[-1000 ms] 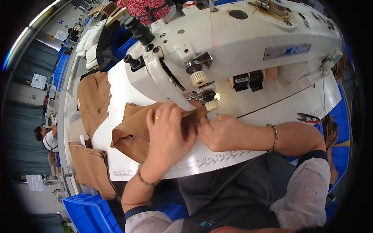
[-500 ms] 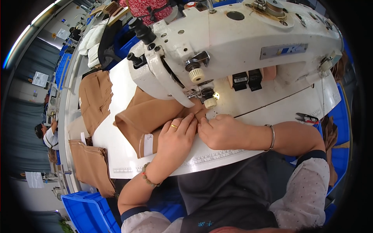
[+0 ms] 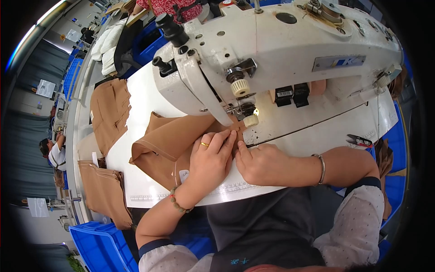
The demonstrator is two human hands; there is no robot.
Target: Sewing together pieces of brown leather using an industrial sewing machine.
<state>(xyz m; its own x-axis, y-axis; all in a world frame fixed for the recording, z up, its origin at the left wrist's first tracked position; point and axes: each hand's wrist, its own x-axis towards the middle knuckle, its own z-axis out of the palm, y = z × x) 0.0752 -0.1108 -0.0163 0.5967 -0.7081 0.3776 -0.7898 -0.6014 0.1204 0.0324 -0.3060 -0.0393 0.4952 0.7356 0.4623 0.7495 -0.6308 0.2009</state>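
Note:
A folded piece of brown fabric [image 3: 170, 138] lies on the white sewing table, one corner under the presser foot of a white sewing machine [image 3: 281, 41]. My left hand [image 3: 210, 156], with a ring and a beaded bracelet, grips the fabric just in front of the needle area, fingertips pressed on its edge. Close beside it, my right hand [image 3: 263, 164] is curled with fingers pinched at the fabric's right edge; its fingertips are partly hidden. A small white label [image 3: 183, 175] shows on the fabric near my left wrist.
Brown cut pieces [image 3: 110, 113] lie at the left, above another brown stack [image 3: 102, 192]. Red-and-black thread snips [image 3: 359, 140] rest at the right. Blue bins [image 3: 104, 247] stand below the table. Black label rolls [image 3: 292, 94] sit under the machine arm. Other people appear farther off.
My right hand has drawn slightly down and away from the needle area. My left hand has shifted a little, covering more of the label. The view has moved slightly.

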